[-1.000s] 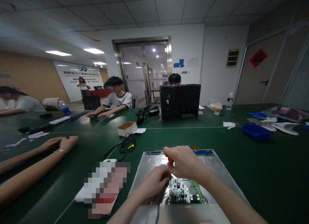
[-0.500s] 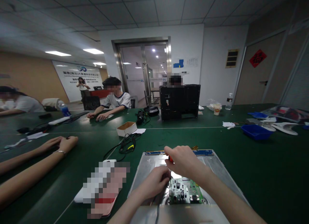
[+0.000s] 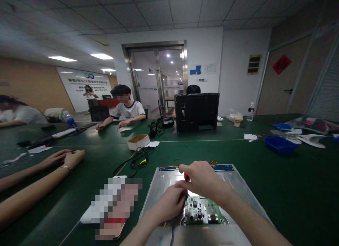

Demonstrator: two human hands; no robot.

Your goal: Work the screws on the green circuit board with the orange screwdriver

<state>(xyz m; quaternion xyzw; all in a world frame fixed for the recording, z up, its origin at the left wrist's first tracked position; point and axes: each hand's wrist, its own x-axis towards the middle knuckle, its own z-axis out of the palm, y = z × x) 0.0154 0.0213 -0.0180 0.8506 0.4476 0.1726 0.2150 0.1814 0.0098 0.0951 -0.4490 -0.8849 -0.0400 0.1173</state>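
One hand [image 3: 202, 177], the right, curls snugly around a red-handled tool [image 3: 186, 177].

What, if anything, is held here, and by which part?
The right hand holds a tool by its red handle. Whether the left hand holds anything is hidden.

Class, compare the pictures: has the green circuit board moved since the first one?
No; the green circuit board shows no visible shift against the metal panel beneath it.
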